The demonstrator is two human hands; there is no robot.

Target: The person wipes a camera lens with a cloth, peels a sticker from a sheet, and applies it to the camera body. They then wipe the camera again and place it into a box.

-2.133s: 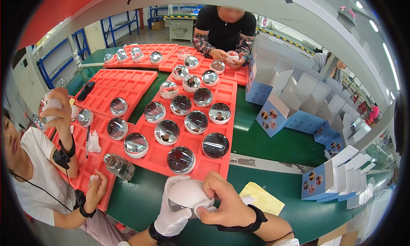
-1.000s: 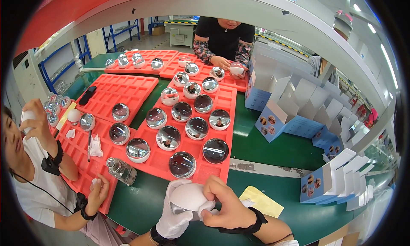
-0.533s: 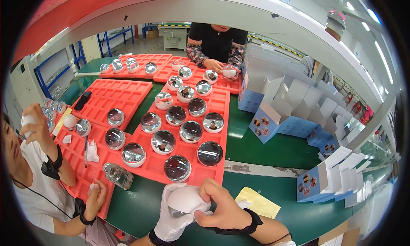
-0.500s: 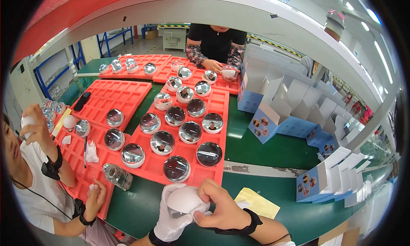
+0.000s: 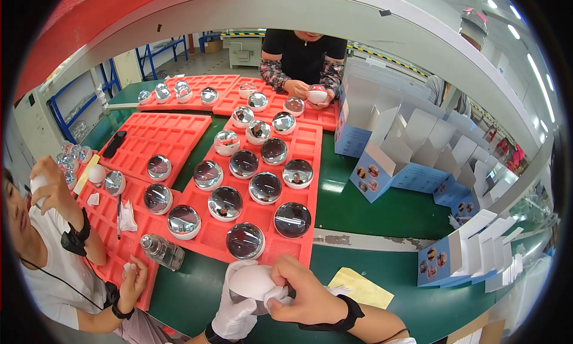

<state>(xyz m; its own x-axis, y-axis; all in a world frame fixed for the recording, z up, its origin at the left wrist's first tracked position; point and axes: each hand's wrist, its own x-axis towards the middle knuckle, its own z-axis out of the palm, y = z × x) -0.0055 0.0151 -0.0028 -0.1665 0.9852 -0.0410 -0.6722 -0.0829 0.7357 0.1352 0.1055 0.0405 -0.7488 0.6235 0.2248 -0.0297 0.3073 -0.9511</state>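
My left hand (image 5: 234, 318), in a white glove, grips a ball (image 5: 252, 279) from its left side and below. The ball has a white half on top and a shiny, glassy half underneath. My bare right hand (image 5: 301, 293) wears a black wristband and presses a small wad of white cloth (image 5: 278, 294) to the ball's right side with thumb and bent fingers. Just beyond my hands, similar balls (image 5: 245, 241) with mirror-like upper halves sit in a red compartment tray (image 5: 286, 245). A yellow sheet (image 5: 362, 287) with white tissue lies to the right.
A glass bottle (image 5: 162, 251) stands at left, near a co-worker's hand (image 5: 132, 287) holding tissue. Across the green table, another person (image 5: 304, 63) handles a ball. Open blue-and-white boxes (image 5: 439, 257) line the right. A grey beam (image 5: 268, 14) crosses overhead.
The ball in my hands has tilted, showing more of its glassy half at the lower right. Across the table, the other person's ball has turned and shows red on top.
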